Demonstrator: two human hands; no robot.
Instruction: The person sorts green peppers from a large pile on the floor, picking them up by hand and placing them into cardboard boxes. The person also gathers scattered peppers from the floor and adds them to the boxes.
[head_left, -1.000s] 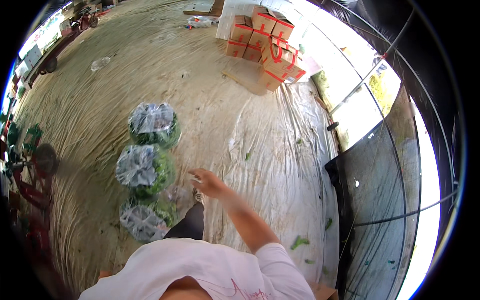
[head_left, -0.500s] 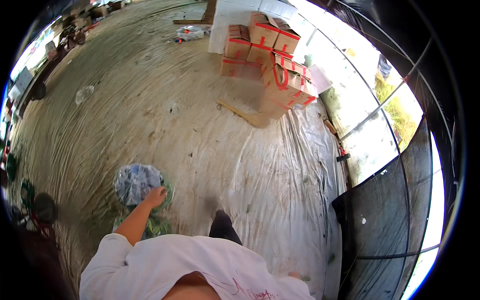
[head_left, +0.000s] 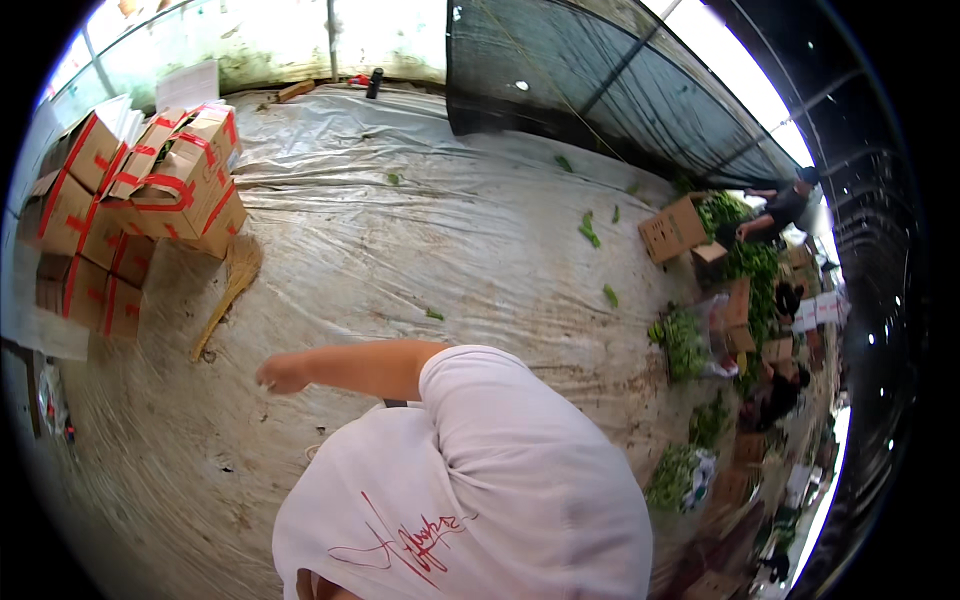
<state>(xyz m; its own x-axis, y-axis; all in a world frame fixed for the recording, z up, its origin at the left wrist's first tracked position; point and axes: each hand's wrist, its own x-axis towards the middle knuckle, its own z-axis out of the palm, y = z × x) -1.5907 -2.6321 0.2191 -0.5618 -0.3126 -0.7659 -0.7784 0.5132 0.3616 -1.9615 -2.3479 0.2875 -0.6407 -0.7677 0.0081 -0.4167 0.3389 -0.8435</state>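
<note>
Our right hand point(head_left: 285, 372) is out over the floor sheet point(head_left: 350, 250); fingers point(head_left: 267, 378) blurred, we cannot tell whether clenched or released. Straw broom point(head_left: 240, 272) lies near, just beside red-taped cartons point(head_left: 110, 240). Leaf scraps point(head_left: 588, 232) dot the sheet; rightward, another carton point(head_left: 672, 232), bagged greens point(head_left: 685, 342), a person point(head_left: 785, 210).

White shirt point(head_left: 545, 450) with red script point(head_left: 424, 546), brown boxes point(head_left: 68, 215) with red tape point(head_left: 182, 196), yellowish-tan broom point(head_left: 240, 272)

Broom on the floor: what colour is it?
The broom is yellowish tan, showing best in the head view.
</note>
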